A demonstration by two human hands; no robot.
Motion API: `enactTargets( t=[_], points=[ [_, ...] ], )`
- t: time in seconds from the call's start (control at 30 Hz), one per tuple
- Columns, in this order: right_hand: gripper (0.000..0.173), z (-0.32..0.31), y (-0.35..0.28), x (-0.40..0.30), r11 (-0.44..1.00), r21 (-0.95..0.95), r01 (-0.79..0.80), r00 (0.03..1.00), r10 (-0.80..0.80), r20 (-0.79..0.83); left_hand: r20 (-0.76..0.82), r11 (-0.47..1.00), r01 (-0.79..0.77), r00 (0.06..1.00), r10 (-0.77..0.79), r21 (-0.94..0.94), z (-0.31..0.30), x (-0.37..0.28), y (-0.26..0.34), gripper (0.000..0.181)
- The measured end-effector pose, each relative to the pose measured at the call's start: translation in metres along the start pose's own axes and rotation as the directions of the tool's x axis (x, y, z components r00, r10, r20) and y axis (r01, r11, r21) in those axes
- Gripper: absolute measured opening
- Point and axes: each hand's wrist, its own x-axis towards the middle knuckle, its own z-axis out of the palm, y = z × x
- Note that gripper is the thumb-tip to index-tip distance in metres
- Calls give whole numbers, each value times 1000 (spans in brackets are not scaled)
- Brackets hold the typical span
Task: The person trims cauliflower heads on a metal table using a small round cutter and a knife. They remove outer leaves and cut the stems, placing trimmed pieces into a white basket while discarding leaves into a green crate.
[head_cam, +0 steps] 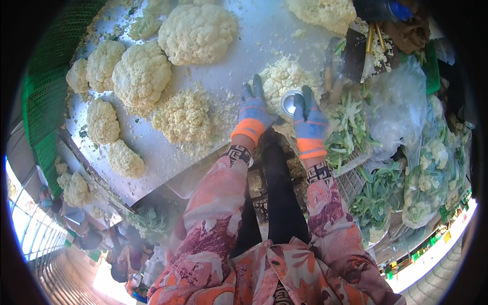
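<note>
A pale cauliflower head (286,78) lies before me at the near right of the metal tabletop (225,85). My left hand (254,108), in a grey-blue glove with an orange cuff, holds its left side, fingers along the edge and thumb toward the near side. In my right hand (310,120), gloved alike, is a small round metal cup (289,103). Its shiny rim faces up against the cauliflower's near right side. The fingers cover part of the cup. Loose crumbs and florets lie around a crumbly cauliflower (183,116) left of my left hand.
Several cauliflower heads (143,74) sit on the table's left side. Cut stalks and leaves (349,129) fill a crate at right, beside clear plastic bags (398,103). Blurred knife-like tools (331,72) lie beyond my right hand. Green plastic crates (44,106) stand at left.
</note>
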Motion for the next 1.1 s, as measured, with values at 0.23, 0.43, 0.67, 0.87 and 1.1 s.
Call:
enactTargets(
  t=[0.23,0.43,0.67,0.87,1.1],
  points=[
    [39,22,59,-27,720,649,-246,940,340,-21,1,992,-116,993,116,-46,-11,3,-9,128],
    [35,43,51,-41,654,662,-366,919,366,146,-373,920,-312,904,210,-237,-12,11,-18,93],
    [29,25,38,6,462,845,-270,924,372,92,-678,959,-127,684,270,254,10,35,11,41],
    [29,44,45,44,404,844,-352,851,514,109,-684,969,-133,688,242,209,18,39,15,36],
    [28,46,57,45,378,894,-240,894,445,52,-692,965,-158,673,260,210,14,39,21,34]
  ],
)
